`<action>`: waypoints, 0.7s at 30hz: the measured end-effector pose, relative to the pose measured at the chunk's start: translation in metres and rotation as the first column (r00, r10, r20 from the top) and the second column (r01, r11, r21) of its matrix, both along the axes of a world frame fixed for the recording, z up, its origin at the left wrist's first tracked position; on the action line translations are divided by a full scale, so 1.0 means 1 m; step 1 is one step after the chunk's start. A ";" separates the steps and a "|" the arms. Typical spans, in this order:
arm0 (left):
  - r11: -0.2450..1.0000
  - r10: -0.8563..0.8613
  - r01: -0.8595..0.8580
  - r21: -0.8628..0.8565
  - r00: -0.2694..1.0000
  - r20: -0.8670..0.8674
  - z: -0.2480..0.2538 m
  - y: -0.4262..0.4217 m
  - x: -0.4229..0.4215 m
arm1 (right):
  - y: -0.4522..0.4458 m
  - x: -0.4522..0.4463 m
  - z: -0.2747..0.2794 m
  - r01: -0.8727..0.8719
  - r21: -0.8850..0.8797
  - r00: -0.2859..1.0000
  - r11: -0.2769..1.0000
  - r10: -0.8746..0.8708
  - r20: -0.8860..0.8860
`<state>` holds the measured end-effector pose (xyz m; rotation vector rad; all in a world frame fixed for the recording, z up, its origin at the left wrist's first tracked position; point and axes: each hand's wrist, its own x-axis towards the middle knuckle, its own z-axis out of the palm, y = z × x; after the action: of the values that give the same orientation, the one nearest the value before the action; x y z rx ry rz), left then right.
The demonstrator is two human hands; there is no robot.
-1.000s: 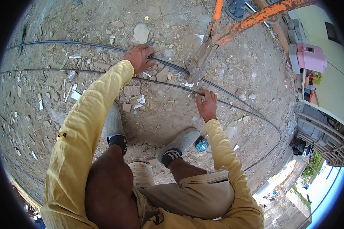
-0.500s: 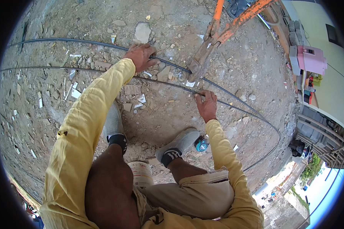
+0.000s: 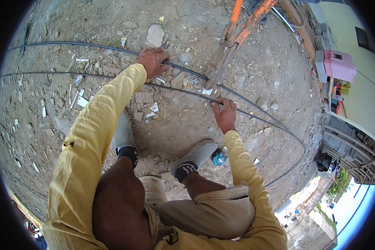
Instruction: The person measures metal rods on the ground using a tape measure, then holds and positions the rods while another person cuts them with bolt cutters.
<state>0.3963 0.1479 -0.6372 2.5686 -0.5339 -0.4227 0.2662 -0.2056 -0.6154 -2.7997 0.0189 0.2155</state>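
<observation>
Two dark steel bars run across the dirt and join in a bend at the right. My left hand [image 3: 152,62] is closed round the upper bar [image 3: 183,69]. On the lower bar [image 3: 179,90], my right hand [image 3: 225,114] rests with its fingers wrapped over it. Between my hands, at the upper bar, are the jaws of an orange-handled bolt cutter [image 3: 213,71]; its two handles reach to the top of the view and stand close together. Who holds them is not visible.
A teal tape measure [image 3: 218,157] lies beside my right shoe [image 3: 198,154]. Under me is a white bucket [image 3: 153,189]. Tile shards [image 3: 82,101] and stones litter the ground. At the right stand grey blocks [image 3: 321,35] and a pink box [image 3: 340,66] near a wall.
One orange handle of the cutter has swung left, closer to the other. The upper bar has shifted slightly at the jaws. My hands have stayed nearly in place.
</observation>
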 end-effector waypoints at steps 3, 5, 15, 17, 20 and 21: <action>1.000 0.003 -0.003 0.008 1.000 0.008 -0.001 0.000 -0.001 | 0.000 0.002 0.001 -0.004 0.003 1.000 1.000 0.004 0.013; 1.000 -0.003 0.003 0.009 0.999 0.033 -0.001 0.000 -0.001 | 0.000 0.002 0.002 0.002 0.002 1.000 1.000 -0.002 0.018; 1.000 -0.013 0.013 0.007 0.998 0.060 -0.004 0.000 -0.001 | -0.004 0.002 0.002 -0.042 -0.027 0.994 0.999 0.045 0.101; 1.000 -0.006 0.005 0.005 0.996 0.088 -0.006 0.000 -0.002 | -0.003 0.002 0.004 -0.039 -0.036 0.993 0.999 0.043 0.114; 1.000 -0.013 0.012 0.018 0.997 0.078 -0.005 0.000 -0.002 | -0.002 0.000 0.003 -0.034 -0.036 0.990 0.999 0.038 0.133; 1.000 -0.015 0.014 0.022 0.998 0.066 -0.004 0.000 -0.002 | -0.002 -0.001 0.003 -0.036 -0.031 0.990 0.999 0.040 0.133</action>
<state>0.3945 0.1479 -0.6416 2.6083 -0.5749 -0.3513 0.2653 -0.2077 -0.6121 -2.8386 -0.0632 0.0362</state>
